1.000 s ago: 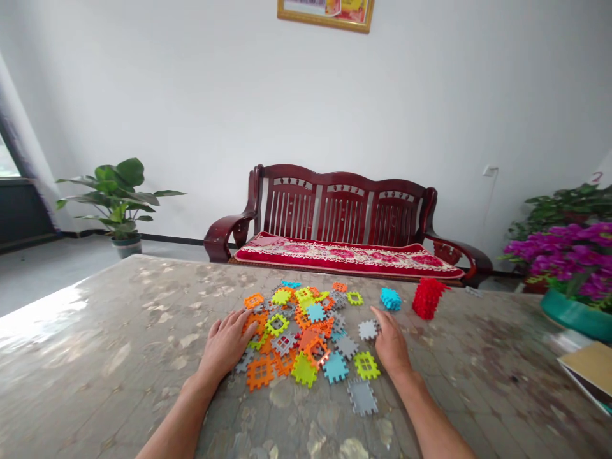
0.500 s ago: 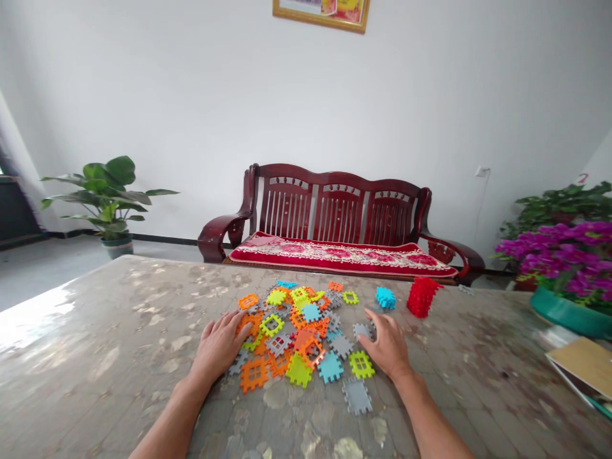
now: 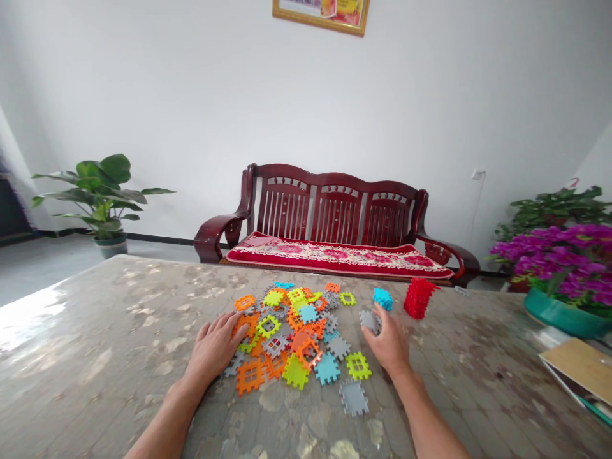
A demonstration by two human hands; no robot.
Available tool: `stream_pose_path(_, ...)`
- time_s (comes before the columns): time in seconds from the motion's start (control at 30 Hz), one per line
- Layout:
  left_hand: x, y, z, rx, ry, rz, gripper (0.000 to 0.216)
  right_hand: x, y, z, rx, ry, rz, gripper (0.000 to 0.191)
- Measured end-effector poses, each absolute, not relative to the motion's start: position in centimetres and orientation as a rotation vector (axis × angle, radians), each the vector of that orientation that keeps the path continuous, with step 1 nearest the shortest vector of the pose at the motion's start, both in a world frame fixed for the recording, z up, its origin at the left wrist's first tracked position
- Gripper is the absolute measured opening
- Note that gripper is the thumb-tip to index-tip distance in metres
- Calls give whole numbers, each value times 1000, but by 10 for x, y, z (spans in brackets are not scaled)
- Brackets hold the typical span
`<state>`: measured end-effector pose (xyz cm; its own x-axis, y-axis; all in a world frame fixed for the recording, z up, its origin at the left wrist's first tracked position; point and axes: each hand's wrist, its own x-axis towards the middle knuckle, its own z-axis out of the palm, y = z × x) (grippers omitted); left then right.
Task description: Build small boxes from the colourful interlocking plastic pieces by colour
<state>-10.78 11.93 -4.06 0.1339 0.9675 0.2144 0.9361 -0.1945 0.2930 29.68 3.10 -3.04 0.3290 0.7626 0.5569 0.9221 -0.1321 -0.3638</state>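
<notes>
A loose pile of notched plastic building tiles in orange, lime, grey and blue lies on the table, some solid and some with window cut-outs. My left hand point(image 3: 215, 344) rests at the pile's left side, fingers stretched over an orange tile point(image 3: 243, 325). To the right of the pile, my right hand point(image 3: 391, 341) pinches a grey tile point(image 3: 369, 321) between thumb and fingers. Just beyond its fingertips is a small stack of blue tiles point(image 3: 383, 298). A taller stack of red tiles point(image 3: 419, 298) stands farther right. Nearer me lie a lime window tile point(image 3: 358, 365) and a grey square tile point(image 3: 353, 397).
The patterned table point(image 3: 119, 331) spreads to both sides. A teal pot point(image 3: 559, 312) with purple flowers and a brown-covered book or folder point(image 3: 583, 366) occupy its right end. A small grey piece point(image 3: 461, 291) lies near the far edge, before a wooden bench point(image 3: 335, 210).
My right hand has shifted a little away from the pile and farther from me, with the grey tile moving along in its fingers. The left hand stays in place.
</notes>
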Motion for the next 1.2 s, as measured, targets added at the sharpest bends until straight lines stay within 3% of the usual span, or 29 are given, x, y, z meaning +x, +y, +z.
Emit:
stream_pose_path(0.37,-110,122,-47,2321,1937,562,50,344,44,-49,-1856,-1342,-148,59)
stream_pose_path(0.77,-108,118,-39,2315,1941,531,49,338,49,-52,-2196,-1417,-294,63)
stream_pose_path(1.2,-108,119,-42,2320,1946,538,50,330,36,-40,-2110,-1257,-299,57)
